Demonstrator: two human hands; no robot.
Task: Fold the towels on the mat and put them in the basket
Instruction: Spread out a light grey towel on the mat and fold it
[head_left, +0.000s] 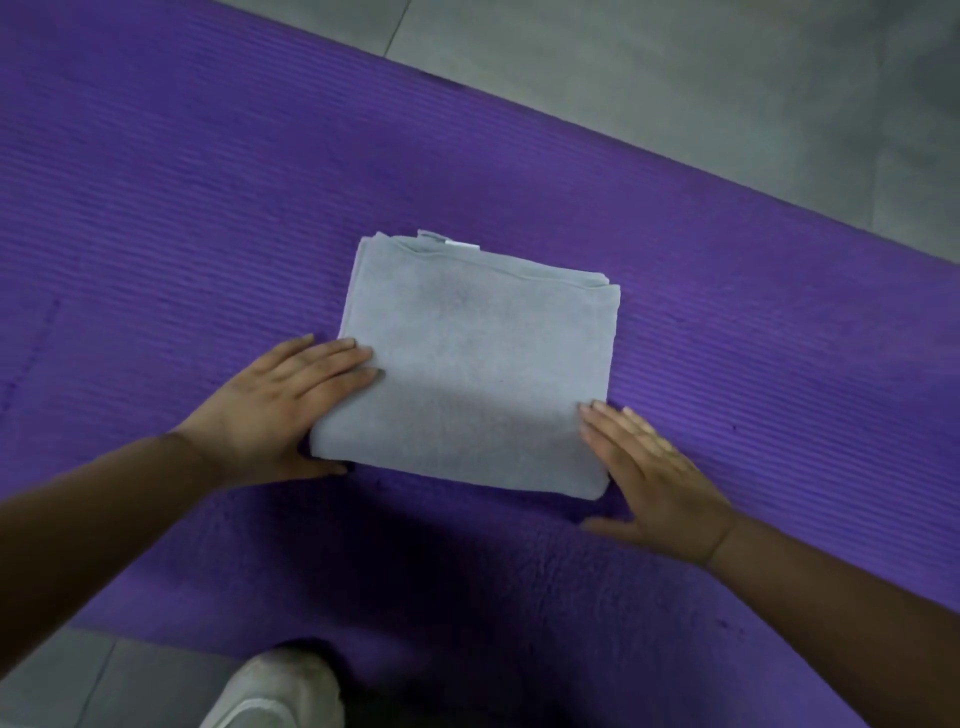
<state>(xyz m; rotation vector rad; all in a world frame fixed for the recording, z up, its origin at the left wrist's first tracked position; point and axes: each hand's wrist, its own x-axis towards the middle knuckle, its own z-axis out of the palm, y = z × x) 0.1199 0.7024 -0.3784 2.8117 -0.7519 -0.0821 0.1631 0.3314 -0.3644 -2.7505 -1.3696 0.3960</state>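
**Folded towel (478, 364) between two flat palms**

A purple ribbed mat (208, 208) lies on a grey tiled floor (675, 78). The grey towel rests on the mat. The left hand (280, 410) lies flat on the towel's left edge, fingers (348, 358) straight and together. The right hand (654, 478) touches the towel's near right corner, fingers (618, 426) straight and slightly spread.

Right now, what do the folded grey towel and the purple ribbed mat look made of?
Folded grey towel: soft terry or microfibre cloth, likely; matte fuzzy nap, limp layered edges. Purple ribbed mat: probably foam; matte, fine parallel ridges.
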